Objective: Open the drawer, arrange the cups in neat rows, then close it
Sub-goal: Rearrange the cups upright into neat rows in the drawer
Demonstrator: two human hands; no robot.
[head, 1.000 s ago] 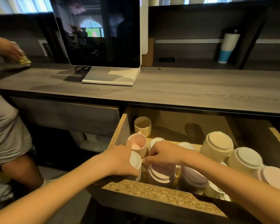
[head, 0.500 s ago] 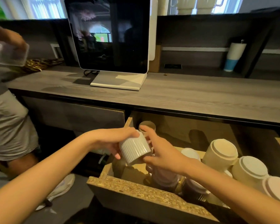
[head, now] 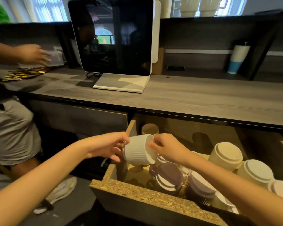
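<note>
The drawer [head: 137, 191] under the counter stands pulled open. A white ribbed cup [head: 136, 151] is held on its side above the drawer's left part, its mouth facing right. My left hand [head: 109, 148] grips its base end and my right hand [head: 167, 149] pinches its rim. Below lie purple cups [head: 170, 178] upside down, with cream and white cups [head: 227, 156] upside down to the right. A beige cup [head: 149, 128] stands upright at the drawer's back left.
A monitor [head: 114, 36] on a white stand sits on the grey wooden counter [head: 203, 98]. Another person [head: 11, 128] stands at the left, reaching over the counter. A white and blue tumbler [head: 238, 58] stands at the back right.
Both hands lifted the white ribbed cup out of the drawer's left front and turned it onto its side. The person at the left moved their hand along the counter.
</note>
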